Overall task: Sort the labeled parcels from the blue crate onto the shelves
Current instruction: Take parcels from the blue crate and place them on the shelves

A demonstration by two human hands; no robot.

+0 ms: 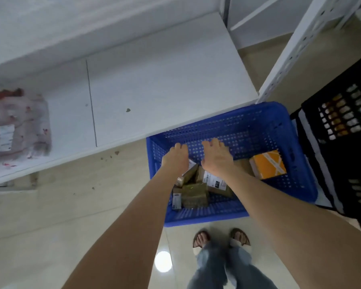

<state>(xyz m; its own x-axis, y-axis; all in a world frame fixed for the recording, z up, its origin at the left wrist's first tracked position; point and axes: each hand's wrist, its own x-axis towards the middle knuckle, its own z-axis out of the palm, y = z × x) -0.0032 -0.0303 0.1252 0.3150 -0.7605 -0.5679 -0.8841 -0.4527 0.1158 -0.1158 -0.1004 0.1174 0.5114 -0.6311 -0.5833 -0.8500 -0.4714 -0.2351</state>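
While both arms reach down, my left hand (176,157) and right hand (216,156) hover over the blue crate (279,117), palms down, fingers loosely spread, gripping nothing.
Brown labeled parcels (196,190) lie heaped at the crate's near-left; an orange box (268,164) sits apart at right. Crate stands just beside the white shelf (165,80), presumably for short transfers; one bagged parcel (17,126) is shelved already.

The scene is viewed from one head-worn wide-angle camera, aimed steeply down past both outstretched forearms; the blue crate (233,130) on the floor and a white shelf (154,80) are seen close below
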